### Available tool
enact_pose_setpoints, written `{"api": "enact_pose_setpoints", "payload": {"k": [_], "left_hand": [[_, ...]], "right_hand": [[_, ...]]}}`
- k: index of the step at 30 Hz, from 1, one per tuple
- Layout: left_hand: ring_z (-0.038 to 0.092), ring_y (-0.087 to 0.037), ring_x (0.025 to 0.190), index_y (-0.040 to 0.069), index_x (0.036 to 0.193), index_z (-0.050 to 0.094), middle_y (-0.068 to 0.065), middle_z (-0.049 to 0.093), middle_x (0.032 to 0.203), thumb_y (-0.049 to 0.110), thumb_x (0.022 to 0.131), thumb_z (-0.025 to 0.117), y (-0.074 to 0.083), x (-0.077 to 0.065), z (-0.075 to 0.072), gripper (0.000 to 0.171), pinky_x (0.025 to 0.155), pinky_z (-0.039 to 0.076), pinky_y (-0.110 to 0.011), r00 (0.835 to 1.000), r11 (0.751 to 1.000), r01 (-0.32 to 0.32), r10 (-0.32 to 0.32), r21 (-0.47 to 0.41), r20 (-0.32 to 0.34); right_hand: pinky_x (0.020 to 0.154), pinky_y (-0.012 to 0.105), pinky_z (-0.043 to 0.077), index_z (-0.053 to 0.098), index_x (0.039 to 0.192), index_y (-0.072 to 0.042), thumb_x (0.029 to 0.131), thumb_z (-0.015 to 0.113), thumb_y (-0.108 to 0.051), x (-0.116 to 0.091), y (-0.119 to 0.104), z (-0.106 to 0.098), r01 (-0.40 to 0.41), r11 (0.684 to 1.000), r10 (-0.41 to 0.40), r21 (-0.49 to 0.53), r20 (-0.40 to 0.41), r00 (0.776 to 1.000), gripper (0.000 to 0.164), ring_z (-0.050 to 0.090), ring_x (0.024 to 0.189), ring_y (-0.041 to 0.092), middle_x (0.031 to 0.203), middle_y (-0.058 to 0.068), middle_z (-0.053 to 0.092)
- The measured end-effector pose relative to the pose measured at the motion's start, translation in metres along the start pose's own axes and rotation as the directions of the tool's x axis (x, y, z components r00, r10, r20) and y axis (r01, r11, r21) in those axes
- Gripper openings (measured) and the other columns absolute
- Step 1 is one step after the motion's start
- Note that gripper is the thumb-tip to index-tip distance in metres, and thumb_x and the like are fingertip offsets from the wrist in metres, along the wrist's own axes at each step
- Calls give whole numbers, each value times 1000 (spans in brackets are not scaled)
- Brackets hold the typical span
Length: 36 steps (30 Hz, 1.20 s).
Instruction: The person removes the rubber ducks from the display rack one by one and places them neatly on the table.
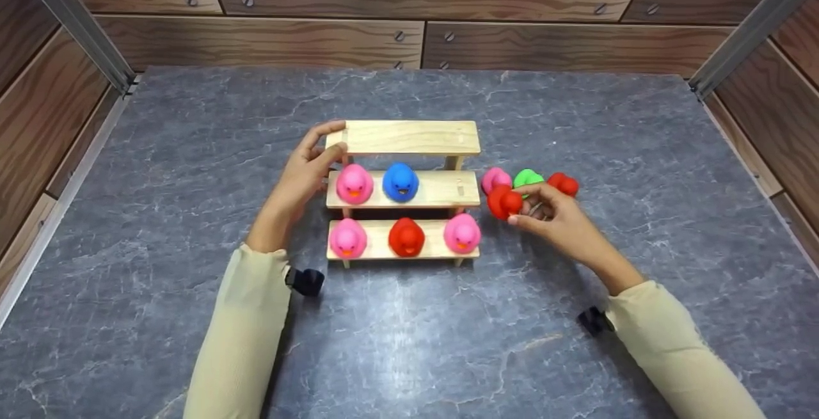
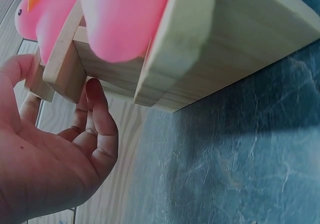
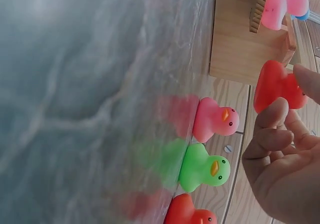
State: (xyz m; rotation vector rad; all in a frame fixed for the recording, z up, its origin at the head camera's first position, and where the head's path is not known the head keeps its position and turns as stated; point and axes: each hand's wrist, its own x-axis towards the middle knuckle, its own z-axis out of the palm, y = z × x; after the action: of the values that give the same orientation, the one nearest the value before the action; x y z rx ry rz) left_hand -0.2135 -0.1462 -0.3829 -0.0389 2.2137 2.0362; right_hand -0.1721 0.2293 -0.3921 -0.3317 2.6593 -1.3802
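A three-step wooden display stand (image 1: 413, 137) stands on the grey marbled table. My left hand (image 1: 299, 176) grips the left end of its top step, thumb on the upper face. Between the thumb and fingers of my right hand (image 1: 566, 222) is a red rubber duck (image 1: 501, 203), held in the air off the stand's right end. A pink duck (image 1: 354, 183) and a blue duck (image 1: 400, 182) sit on the middle step. Along the bottom step are a pink duck (image 1: 347, 238), a red duck (image 1: 406, 237) and another pink duck (image 1: 462, 233).
Right of the stand, a pink duck (image 3: 212, 120), a green duck (image 3: 202, 169) and a red duck (image 3: 187, 211) stand in a row on the table. Wood-patterned panels (image 1: 256, 41) close off the back and sides. A dark wrist camera (image 1: 308, 282) sits at the left cuff.
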Motion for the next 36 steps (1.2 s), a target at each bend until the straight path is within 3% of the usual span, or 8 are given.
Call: {"api": "enact_pose_setpoints", "payload": {"k": [14, 27, 36], "left_hand": [[60, -15, 82, 25, 140, 45, -4, 55, 99, 30, 99, 53, 1, 1, -1, 43, 62, 51, -24, 1000, 1000, -13, 13, -2, 10], [59, -14, 82, 25, 140, 45, -3, 56, 97, 30, 99, 53, 1, -1, 0, 42, 61, 50, -23, 1000, 1000, -3, 3, -1, -1], [57, -13, 79, 25, 139, 47, -1, 57, 93, 29, 98, 53, -1, -1, 0, 42, 56, 42, -22, 1000, 1000, -25, 25, 5, 1]], "right_hand": [[62, 19, 45, 54, 121, 5, 86, 73, -15, 4, 1, -2, -85, 994, 91, -67, 91, 992, 44, 53, 72, 12, 90, 8, 56], [55, 19, 43, 53, 118, 8, 85, 71, -9, 7, 10, 3, -76, 993, 89, -95, 138, 986, 41, 50, 66, 10, 85, 7, 55], [55, 19, 42, 51, 116, 8, 85, 72, -8, 6, 11, 5, -58, 993, 73, -101, 151, 986, 42, 49, 64, 8, 82, 6, 54]]}}
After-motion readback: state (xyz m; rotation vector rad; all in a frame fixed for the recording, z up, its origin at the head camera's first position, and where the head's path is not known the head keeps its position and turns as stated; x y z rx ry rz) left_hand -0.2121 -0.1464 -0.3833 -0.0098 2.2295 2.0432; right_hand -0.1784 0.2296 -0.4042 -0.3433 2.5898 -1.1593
